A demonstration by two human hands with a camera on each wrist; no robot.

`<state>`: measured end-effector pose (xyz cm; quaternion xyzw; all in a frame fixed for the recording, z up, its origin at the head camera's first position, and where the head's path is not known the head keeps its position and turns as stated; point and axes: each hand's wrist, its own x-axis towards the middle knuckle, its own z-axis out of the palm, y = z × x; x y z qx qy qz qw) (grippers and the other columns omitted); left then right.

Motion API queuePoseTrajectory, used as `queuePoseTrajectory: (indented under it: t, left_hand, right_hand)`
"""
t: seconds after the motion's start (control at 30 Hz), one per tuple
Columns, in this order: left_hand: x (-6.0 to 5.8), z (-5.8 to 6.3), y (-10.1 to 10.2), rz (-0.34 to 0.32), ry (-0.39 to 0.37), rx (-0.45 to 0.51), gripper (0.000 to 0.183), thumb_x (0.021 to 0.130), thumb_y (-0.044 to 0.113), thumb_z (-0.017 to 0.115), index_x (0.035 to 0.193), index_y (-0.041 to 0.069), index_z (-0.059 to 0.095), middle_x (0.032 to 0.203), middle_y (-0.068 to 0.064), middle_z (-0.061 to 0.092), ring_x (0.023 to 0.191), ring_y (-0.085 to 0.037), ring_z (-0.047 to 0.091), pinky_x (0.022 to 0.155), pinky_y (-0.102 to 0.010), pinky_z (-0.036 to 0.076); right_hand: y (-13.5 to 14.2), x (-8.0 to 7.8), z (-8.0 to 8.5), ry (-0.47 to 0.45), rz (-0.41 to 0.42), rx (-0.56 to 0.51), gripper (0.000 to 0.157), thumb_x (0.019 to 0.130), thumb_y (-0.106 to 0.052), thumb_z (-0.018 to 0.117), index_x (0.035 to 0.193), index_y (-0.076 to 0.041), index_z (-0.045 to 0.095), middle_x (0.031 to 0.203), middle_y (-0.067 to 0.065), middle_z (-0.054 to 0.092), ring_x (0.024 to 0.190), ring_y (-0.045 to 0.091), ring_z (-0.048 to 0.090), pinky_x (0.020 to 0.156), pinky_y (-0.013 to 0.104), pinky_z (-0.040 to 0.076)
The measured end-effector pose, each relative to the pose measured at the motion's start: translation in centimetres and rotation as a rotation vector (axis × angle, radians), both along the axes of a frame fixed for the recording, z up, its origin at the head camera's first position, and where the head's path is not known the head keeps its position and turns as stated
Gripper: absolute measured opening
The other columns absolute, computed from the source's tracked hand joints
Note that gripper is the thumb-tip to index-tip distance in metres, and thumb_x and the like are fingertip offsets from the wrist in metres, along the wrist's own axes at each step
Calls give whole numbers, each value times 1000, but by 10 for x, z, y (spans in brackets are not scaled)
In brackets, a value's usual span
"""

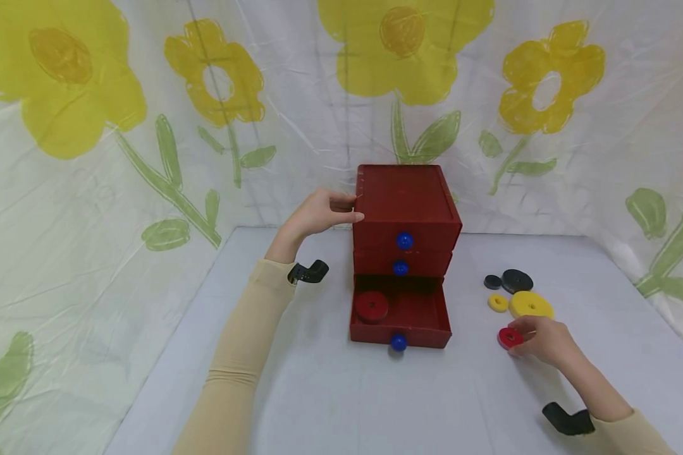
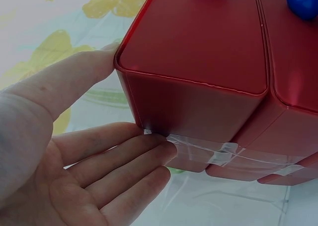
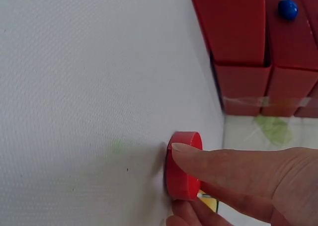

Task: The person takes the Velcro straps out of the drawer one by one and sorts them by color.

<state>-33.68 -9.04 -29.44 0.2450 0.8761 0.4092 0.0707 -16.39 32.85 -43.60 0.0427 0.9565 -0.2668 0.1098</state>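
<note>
A red cabinet of small drawers (image 1: pixel 406 193) with blue knobs stands at the back of the table. Its bottom drawer (image 1: pixel 418 332) is pulled out, and a large red disc (image 1: pixel 372 306) with a small centre hole lies in its left part. With straight fingers, my left hand (image 1: pixel 321 212) touches the cabinet's upper left edge; in the left wrist view the thumb (image 2: pixel 74 77) meets the top edge and the fingertips rest along the side. Over on the right, my right hand (image 1: pixel 543 341) pinches a small red disc (image 3: pixel 184 166) between thumb and fingers, standing on edge close to the tabletop in the right wrist view.
Just behind the right hand lie a large yellow disc (image 1: pixel 530 304), a small yellow disc (image 1: pixel 498 303), a large black disc (image 1: pixel 516 281) and a small black disc (image 1: pixel 492 282). A white sheet (image 1: pixel 296 126) painted with yellow flowers hangs around the table.
</note>
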Motion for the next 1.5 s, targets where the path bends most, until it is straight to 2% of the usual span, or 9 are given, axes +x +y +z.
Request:
queuePoseTrajectory:
  t: [0.47, 0.73, 0.93, 1.2, 1.5]
  left_hand:
    - [-1, -1, 0, -5, 2, 4, 62, 84, 43, 70, 135, 12, 54, 135, -4, 56, 122, -17, 54, 98, -36, 47]
    - [-2, -2, -1, -12, 2, 15, 61, 84, 42, 70, 135, 13, 54, 135, -4, 56, 122, -17, 55, 98, -36, 47]
    - [-1, -2, -1, -11, 5, 16, 61, 84, 42, 70, 135, 12, 54, 135, -5, 56, 121, -17, 55, 98, -36, 48]
    - [-1, -2, -1, -1, -6, 13, 61, 84, 42, 70, 135, 12, 54, 134, -4, 57, 121, -17, 55, 96, -36, 49]
    - [1, 0, 0, 4, -7, 4, 62, 84, 42, 70, 135, 12, 54, 134, -4, 57, 121, -17, 55, 95, -36, 49]
  right_hand:
    - [1, -1, 0, -21, -8, 7, 52, 73, -18, 81, 114, 6, 60, 105, 26, 63, 94, 38, 57, 72, 42, 56]
    - [-2, 4, 10, -5, -4, 9, 56, 74, -24, 81, 116, 6, 60, 106, 28, 61, 95, 39, 59, 71, 41, 56]
    - [-12, 9, 22, 53, 11, -2, 57, 75, -27, 80, 117, 5, 60, 109, 29, 61, 98, 42, 59, 72, 43, 57]
    - [-36, 12, 39, 188, 88, -22, 50, 75, -25, 80, 113, 4, 63, 108, 25, 65, 96, 38, 64, 72, 41, 57]
    - [-69, 5, 48, 231, 132, -67, 46, 76, -23, 79, 115, -2, 64, 109, 22, 66, 99, 38, 64, 76, 41, 57]
